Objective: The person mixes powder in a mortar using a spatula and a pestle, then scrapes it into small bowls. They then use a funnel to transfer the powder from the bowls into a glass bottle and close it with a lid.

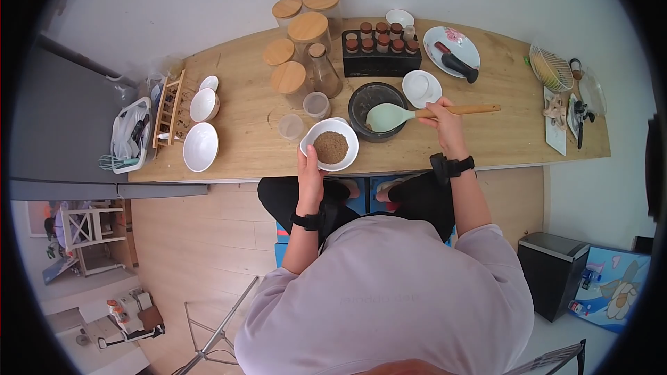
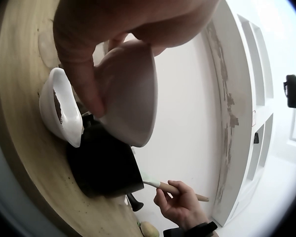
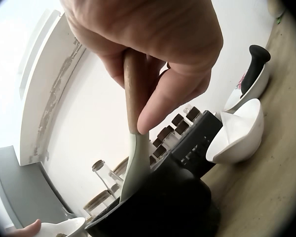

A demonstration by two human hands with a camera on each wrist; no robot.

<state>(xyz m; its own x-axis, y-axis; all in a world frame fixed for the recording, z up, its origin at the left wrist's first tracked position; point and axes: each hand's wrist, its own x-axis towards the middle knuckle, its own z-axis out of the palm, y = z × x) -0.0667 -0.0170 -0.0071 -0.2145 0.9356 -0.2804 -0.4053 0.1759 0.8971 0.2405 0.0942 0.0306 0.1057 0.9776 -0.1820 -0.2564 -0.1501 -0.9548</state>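
My left hand [image 1: 310, 173] grips a white bowl [image 2: 130, 94] by its side, fingers under and thumb at the rim. Coarse brown powder [image 1: 331, 147] fills its bottom. Below it, a second white bowl with a spout [image 2: 66, 106] sits on the table with dark contents inside. With my right hand [image 1: 445, 125] I hold a spoon [image 1: 388, 118] by its wooden handle, thumb and fingers around it. Its pale green head dips into a black mortar [image 3: 172, 207], just right of the held bowl. The mortar's contents are mostly hidden by the spoon head.
Behind stand lidded glass jars [image 1: 308, 26], a glass bottle [image 1: 324, 73] and a black spice rack [image 1: 382, 64]. At right are a white spouted bowl [image 1: 431, 90] and a plate [image 1: 432, 36] with a pestle [image 1: 458, 66]. Small plastic cups [image 1: 290, 127] and white bowls [image 1: 201, 146] lie left.
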